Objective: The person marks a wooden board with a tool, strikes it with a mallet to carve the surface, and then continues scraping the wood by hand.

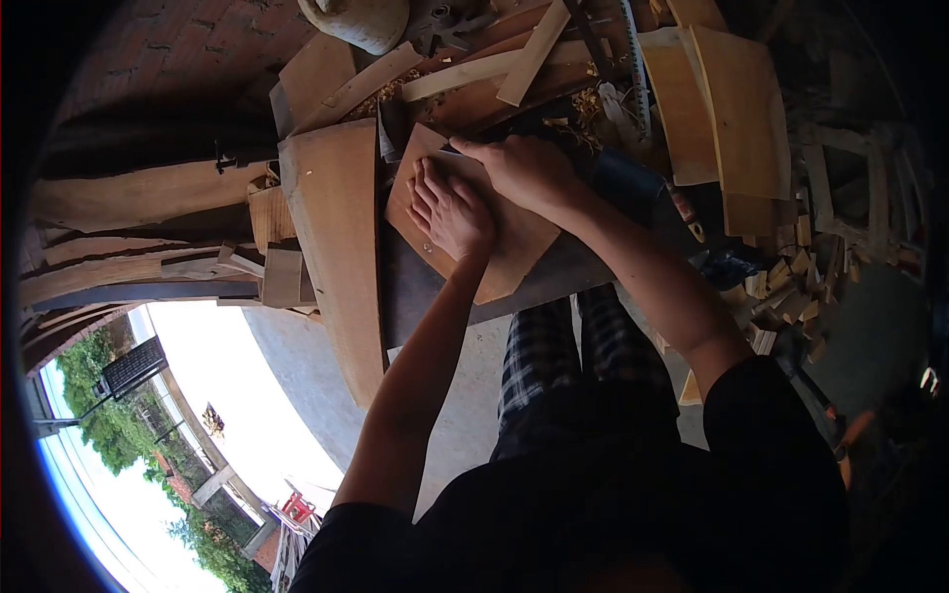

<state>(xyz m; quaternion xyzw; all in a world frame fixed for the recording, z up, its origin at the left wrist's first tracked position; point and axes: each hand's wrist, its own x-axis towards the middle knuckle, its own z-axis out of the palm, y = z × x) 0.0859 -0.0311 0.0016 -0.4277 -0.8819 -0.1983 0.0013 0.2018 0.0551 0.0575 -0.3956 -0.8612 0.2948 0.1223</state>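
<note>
A flat wooden panel with angled corners (519, 242) lies on the dark workbench (415, 289) before me. My left hand (450, 210) rests on its left part, palm down, with the fingers spread a little. At the panel's upper edge is my right hand (519, 170), its fingers curled and one reaching left towards a small dark thing (450, 146). What the right hand holds, if anything, is too small and partly hidden to make out.
A long tapered board (336, 217) lies left of the panel. Curved wooden pieces (736, 109) stand at the upper right, near a brush (685, 210). A saw blade (636, 69), a wood strip (534, 54) and shavings lie behind. Offcuts (791, 287) are heaped at the right.
</note>
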